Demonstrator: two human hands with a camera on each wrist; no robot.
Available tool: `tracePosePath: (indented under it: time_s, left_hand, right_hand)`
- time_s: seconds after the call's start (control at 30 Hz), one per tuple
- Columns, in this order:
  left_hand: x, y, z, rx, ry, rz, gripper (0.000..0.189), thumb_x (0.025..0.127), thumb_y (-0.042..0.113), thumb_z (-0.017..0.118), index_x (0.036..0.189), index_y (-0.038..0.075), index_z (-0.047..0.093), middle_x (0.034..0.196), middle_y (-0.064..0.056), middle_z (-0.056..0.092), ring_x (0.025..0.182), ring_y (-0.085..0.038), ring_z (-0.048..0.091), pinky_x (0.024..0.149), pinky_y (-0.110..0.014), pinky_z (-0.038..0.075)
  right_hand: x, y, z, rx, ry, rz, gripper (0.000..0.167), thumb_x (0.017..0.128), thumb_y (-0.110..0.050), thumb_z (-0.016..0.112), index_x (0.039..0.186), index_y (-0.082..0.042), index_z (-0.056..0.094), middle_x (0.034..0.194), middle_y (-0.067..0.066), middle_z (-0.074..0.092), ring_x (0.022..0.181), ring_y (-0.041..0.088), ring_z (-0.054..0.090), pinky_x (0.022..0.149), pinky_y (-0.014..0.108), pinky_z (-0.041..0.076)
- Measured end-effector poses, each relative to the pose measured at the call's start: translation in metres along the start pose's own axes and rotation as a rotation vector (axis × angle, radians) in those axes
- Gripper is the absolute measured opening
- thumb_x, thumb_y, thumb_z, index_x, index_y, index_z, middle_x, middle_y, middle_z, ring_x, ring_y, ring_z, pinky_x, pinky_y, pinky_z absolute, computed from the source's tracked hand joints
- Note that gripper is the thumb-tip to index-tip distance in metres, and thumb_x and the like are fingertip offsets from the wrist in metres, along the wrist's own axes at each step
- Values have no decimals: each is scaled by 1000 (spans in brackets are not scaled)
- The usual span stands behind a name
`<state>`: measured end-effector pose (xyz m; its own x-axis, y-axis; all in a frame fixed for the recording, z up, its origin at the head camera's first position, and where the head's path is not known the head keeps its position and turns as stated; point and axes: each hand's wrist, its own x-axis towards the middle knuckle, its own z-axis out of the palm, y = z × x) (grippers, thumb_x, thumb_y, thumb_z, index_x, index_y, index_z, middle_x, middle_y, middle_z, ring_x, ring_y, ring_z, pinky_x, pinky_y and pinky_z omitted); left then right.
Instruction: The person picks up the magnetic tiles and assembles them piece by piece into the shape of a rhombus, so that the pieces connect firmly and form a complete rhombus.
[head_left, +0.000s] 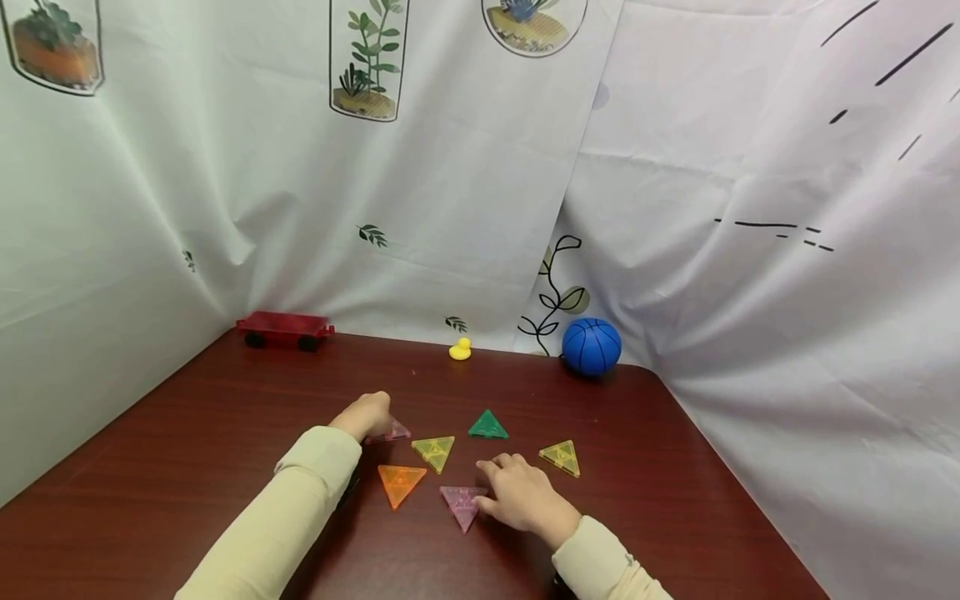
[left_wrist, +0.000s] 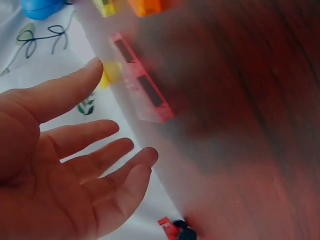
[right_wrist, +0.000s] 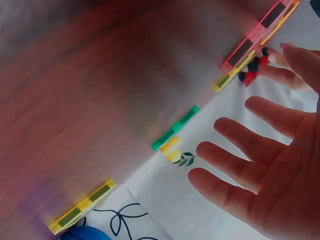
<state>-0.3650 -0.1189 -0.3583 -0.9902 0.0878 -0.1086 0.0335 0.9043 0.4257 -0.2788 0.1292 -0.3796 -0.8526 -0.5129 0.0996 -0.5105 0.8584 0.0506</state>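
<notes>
Several translucent triangle tiles lie flat on the table. My left hand (head_left: 366, 415) hovers at the far-left pink tile (head_left: 396, 430); in the left wrist view its fingers are spread apart beside that tile, with nothing held. Over the table at the near right, my right hand (head_left: 521, 493) has its fingers extended next to a purple-pink tile (head_left: 459, 502). The right wrist view shows that palm bare and the fingers apart. Between the hands are a yellow tile (head_left: 435, 452) and an orange tile (head_left: 400, 483). Beyond the right hand lie a green tile (head_left: 488, 426) and another yellow tile (head_left: 562, 457).
Along the table's back edge stand a red wheeled toy wagon (head_left: 285, 327), a small yellow duck (head_left: 461, 350) and a blue ball (head_left: 592, 347). A white printed curtain (head_left: 465, 183) hangs behind and at both sides of the dark wooden table (head_left: 187, 467).
</notes>
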Motion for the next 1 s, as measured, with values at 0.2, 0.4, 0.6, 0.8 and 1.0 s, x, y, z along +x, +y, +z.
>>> tracePosePath:
  time_s: [0.2,0.4,0.6,0.8,1.0]
  left_hand:
    - [11,-4,4,35,-54,-13,26,70,7,70,89,-4,57,81,-15,53,59,-21,50,48,-27,41]
    - [16,-5,7,34,-74,-12,42,70,8,70,105,-8,52,93,-18,54,75,-25,45,61,-31,38]
    - [19,-1,6,71,-71,7,37,69,9,72,99,-5,56,89,-15,55,74,-24,46,61,-31,38]
    - [23,0,5,88,-81,40,33,69,7,72,97,-4,59,93,-17,56,80,-23,49,65,-32,40]
    - [22,0,5,45,8,16,35,57,9,81,82,-2,59,90,-21,46,72,-26,47,62,-35,42]
  right_hand:
    - [1,-2,2,-8,-41,-35,45,74,-49,60,109,-21,61,103,2,55,92,20,49,65,34,44]
    - [1,-1,3,-18,-54,-44,39,70,-50,63,100,-24,66,98,0,55,89,18,48,62,33,43]
    - [1,1,5,-5,-25,-47,36,69,-47,66,97,-24,68,91,-4,56,82,15,48,58,31,42]
    - [4,2,6,8,-23,-43,36,68,-48,66,96,-25,68,84,-7,54,78,14,47,57,31,41]
    - [3,2,5,7,-32,-40,36,68,-48,66,96,-25,68,84,-6,54,79,15,48,57,31,42]
